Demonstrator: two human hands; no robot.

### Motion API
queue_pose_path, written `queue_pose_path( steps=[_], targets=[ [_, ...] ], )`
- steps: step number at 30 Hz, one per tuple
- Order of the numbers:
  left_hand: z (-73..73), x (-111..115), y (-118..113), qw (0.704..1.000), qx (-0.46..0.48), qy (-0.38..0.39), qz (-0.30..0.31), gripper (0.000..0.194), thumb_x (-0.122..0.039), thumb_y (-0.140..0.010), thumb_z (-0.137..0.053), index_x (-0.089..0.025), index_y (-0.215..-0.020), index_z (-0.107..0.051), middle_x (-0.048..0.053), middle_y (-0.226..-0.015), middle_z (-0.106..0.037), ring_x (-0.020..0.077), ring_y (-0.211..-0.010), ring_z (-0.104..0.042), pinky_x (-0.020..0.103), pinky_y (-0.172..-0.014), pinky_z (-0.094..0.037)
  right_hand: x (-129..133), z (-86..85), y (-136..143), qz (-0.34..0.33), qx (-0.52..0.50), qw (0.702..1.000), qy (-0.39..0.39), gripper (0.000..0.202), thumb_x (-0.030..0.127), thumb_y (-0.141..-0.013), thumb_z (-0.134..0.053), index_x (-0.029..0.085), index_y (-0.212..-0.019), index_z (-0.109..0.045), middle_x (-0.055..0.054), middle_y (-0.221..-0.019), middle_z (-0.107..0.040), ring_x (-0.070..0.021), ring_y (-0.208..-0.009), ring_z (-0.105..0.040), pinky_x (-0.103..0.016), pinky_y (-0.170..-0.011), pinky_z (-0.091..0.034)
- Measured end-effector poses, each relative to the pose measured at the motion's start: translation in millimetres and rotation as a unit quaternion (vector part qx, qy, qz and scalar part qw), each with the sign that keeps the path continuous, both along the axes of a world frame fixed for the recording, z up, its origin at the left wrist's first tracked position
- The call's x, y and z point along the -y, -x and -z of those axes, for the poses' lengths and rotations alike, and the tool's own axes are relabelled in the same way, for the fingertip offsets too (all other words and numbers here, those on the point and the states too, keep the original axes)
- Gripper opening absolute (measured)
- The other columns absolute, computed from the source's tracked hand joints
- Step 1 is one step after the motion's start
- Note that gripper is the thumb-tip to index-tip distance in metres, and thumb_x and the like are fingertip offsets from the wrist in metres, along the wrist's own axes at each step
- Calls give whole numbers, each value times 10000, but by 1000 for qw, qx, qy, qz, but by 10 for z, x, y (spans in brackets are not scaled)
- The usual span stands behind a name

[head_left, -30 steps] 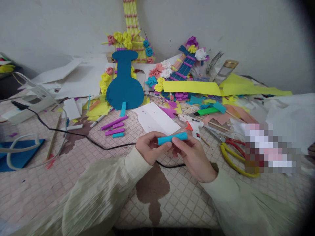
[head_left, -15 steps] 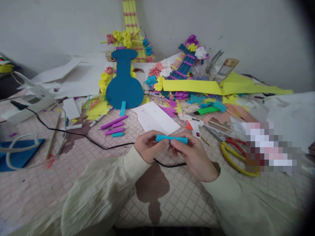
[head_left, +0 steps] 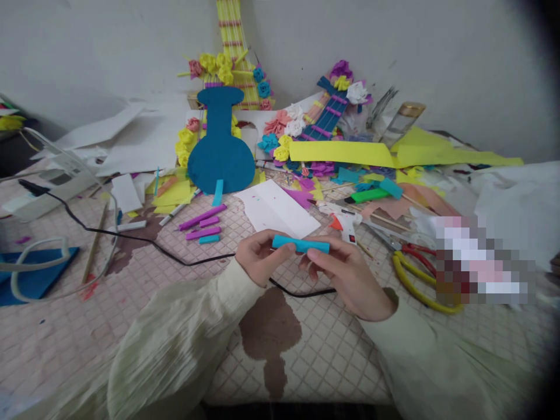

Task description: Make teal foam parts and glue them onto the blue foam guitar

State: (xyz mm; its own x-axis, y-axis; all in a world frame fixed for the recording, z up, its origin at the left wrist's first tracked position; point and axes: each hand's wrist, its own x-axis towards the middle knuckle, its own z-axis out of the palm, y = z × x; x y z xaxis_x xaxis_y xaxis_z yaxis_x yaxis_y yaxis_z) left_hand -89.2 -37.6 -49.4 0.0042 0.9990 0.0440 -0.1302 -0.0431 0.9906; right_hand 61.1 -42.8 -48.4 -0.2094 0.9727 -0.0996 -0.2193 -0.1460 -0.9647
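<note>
A short strip of folded blue paper [head_left: 301,244] is pinched between both my hands above the table. My left hand [head_left: 259,255] grips its left part, thumb in front and fingers behind. My right hand [head_left: 345,271] holds the right part the same way, its lower fingers curled. Just beyond lies a creased white paper sheet [head_left: 280,207]. To the left of it are purple strips [head_left: 203,233] and a small blue piece [head_left: 209,239]. Farther back, a blue guitar-shaped cutout [head_left: 221,157] leans upright against flower-decorated paper work.
A white glue gun [head_left: 349,224] lies right of the white sheet, beside a green cutter [head_left: 370,195]. Scissors with red and yellow handles [head_left: 406,280] rest farther right. A black cable [head_left: 170,256] runs beneath my hands. At left sits a power strip [head_left: 48,189].
The blue paper strip has shifted slightly left and now tilts down to the right. My thumbs have moved a little farther apart along it.
</note>
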Motion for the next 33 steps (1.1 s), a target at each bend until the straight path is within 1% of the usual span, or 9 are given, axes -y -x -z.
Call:
queue_pose_path(
  steps=[4,8,14,16,18,20,22,27,33],
  targets=[
    [-17,8,-1,1000,4,5,4,112,-227,-607,-669,-137,-642,-612,-26,-529,-545,88,-511,-472,224,-510,-380,-1,28,-13,1,23,1000,-2,110,293,-696,-667,196,-743,-686,-4,-623,-619,-108,-563,-524,-227,-469,-405],
    [-27,7,10,1000,4,5,6,97,-228,-612,-656,-144,-645,-620,-22,-526,-557,98,-515,-487,235,-524,-399,-2,16,-7,-1,14,1000,14,118,307,-690,-665,192,-700,-685,-8,-607,-618,-116,-557,-533,-231,-461,-395],
    [-1,-4,22,998,62,21,17,118,-256,-659,-596,-149,-639,-641,6,-528,-592,118,-520,-512,256,-520,-412,6,-12,7,10,-11,999,36,123,315,-686,-662,196,-703,-689,-17,-615,-628,-125,-570,-551,-225,-446,-386],
    [4,5,7,998,54,13,19,128,-272,-651,-622,-147,-624,-638,4,-527,-590,110,-515,-505,246,-508,-406,11,-2,12,15,-8,999,32,127,318,-695,-657,198,-717,-690,-17,-637,-632,-124,-580,-556,-223,-445,-388],
    [9,17,-10,1000,22,0,7,134,-267,-622,-672,-140,-617,-629,-2,-533,-590,99,-512,-496,231,-501,-401,18,18,19,13,-1,1000,24,136,327,-701,-653,199,-728,-690,-15,-650,-635,-122,-582,-558,-221,-442,-393],
    [20,26,-18,1000,-8,-8,-3,149,-255,-598,-706,-135,-621,-620,-6,-538,-589,95,-513,-498,223,-497,-399,25,39,24,9,14,1000,8,139,326,-695,-662,204,-755,-688,-6,-639,-631,-108,-556,-541,-217,-439,-399],
    [37,28,-12,1000,-21,-11,3,164,-259,-603,-710,-134,-605,-604,-11,-521,-579,95,-505,-501,223,-495,-399,30,54,23,7,33,999,-9,145,313,-682,-679,207,-782,-685,9,-608,-620,-88,-516,-512,-211,-439,-404],
    [46,21,22,999,-4,-3,36,193,-263,-616,-708,-132,-578,-572,-18,-509,-569,93,-500,-507,222,-507,-395,11,30,6,3,58,998,-14,132,298,-665,-696,190,-740,-682,19,-561,-604,-75,-496,-497,-208,-454,-411],
    [-1,-12,57,998,2,1,57,203,-308,-656,-671,-129,-590,-601,-9,-520,-578,99,-524,-513,221,-530,-408,-37,-8,14,-12,13,1000,1,148,306,-666,-689,171,-726,-691,0,-558,-610,-101,-527,-515,-223,-452,-396]
  ],
)
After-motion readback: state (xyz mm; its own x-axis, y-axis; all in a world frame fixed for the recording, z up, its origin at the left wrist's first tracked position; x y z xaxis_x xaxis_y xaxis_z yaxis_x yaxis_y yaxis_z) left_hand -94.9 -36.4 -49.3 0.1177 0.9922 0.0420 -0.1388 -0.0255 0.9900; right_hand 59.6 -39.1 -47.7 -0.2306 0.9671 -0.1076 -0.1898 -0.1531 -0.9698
